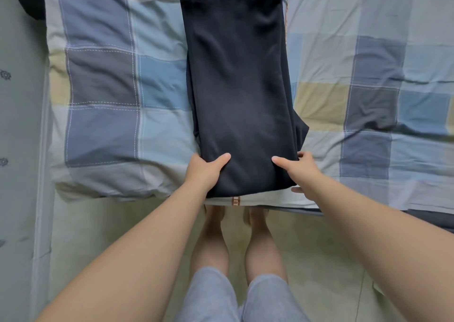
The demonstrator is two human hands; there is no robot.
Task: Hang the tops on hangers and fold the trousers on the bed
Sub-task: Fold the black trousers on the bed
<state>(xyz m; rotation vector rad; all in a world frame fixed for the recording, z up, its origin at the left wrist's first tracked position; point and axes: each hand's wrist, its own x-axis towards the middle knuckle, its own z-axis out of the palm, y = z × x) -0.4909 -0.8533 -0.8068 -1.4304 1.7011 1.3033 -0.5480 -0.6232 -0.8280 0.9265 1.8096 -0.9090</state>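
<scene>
- left hand (205,172): clamped on the near-left corner of the trousers (240,88). Thumb lies on top of the cloth; fingers are under the edge, hidden.
- right hand (301,172): clamped on the near-right corner. Thumb is on top, pointing inward. A few fingertips show round the right edge; the rest are under the cloth.
- thumbs: they point at each other, well apart, with bare cloth between.
- trousers: dark navy, folded lengthwise into one long strip of several layers.
  - They lie flat on the bed (356,76), running straight away from the person.
  - Far end is squared off near the top of the view.
  - Near end sits at the bed's edge, between the hands.
  - Lower layers step out slightly along the right side.
- white strip (270,198): just under the trousers' near end, sticking out toward the person. It carries a small brown label (235,200); print unreadable.
- pillow (103,100): left of the trousers, up against their left edge. Checks of blue, grey and pale yellow.
- bed cover right of the trousers: same check, creased.
- dark item (32,0): well left of the trousers' far end, past the pillow's corner. Can't tell what it is.
- floor (98,235): pale, nearer the person than the trousers' near end.
  - Bare feet (215,216) stand there, toes at the bed edge.
  - Grey shorts (211,297) are at the bottom of the view.
</scene>
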